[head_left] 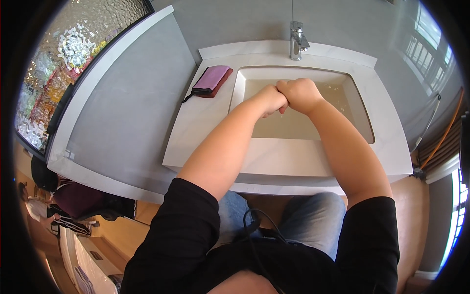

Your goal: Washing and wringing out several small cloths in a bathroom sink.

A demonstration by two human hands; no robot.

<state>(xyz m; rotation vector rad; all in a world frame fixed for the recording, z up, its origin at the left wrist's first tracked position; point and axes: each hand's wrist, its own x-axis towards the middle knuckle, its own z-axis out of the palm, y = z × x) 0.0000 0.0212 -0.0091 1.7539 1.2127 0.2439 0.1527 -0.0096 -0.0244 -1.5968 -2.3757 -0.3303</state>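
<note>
Basin (293, 73): one, centred under my view, water (289, 125) standing in it. Two hands, left (270, 100) and right (299, 92), touching each other above the water, fingers curled; can't tell if anything's gripped between them. Progress, my read: basin filled, handwork under way, can't judge what's left. One faucet (295, 41) behind, no stream visible. Two cloths, apparently: purple (213, 78) over reddish-brown (223, 81), on the counter (205, 125) left of the basin.

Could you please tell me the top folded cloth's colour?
The top cloth is light purple, best in the head view.
</note>
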